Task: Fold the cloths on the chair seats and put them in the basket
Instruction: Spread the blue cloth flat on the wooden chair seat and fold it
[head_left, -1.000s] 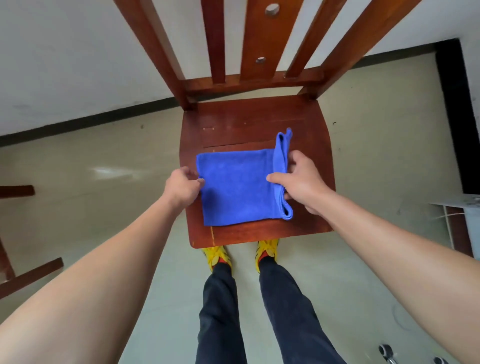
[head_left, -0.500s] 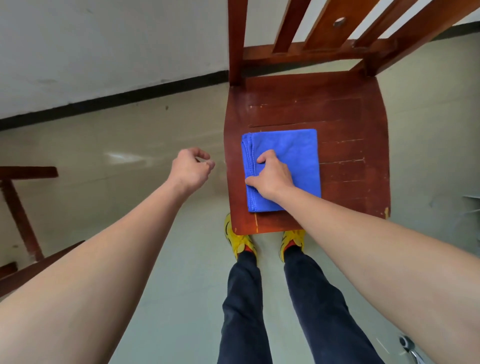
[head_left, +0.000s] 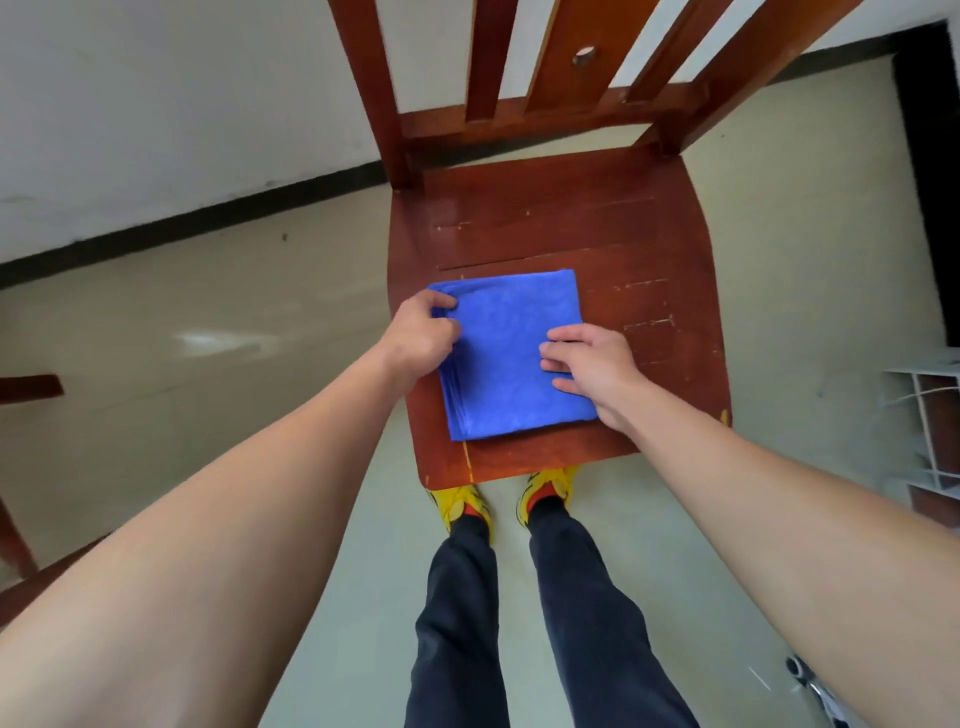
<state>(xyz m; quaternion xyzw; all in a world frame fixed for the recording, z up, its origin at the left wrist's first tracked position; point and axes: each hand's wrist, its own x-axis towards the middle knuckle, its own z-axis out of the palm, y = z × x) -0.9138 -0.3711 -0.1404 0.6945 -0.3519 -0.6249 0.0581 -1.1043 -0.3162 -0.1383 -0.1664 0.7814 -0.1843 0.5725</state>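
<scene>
My left hand (head_left: 421, 338) grips the folded blue cloth (head_left: 506, 358) on the chair seat (head_left: 561, 228). My right hand (head_left: 592, 366) presses it, fingers straight.

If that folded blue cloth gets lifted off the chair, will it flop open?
Probably floppy: the blue cloth is soft fabric in stacked layers, visible at its left edge, so it may sag or unfold unless pinched through all layers. The chair seat looks glossy, so a push would likely slide it.

Folded blue cloth (head_left: 511, 353) on chair seat (head_left: 571, 228)
</scene>
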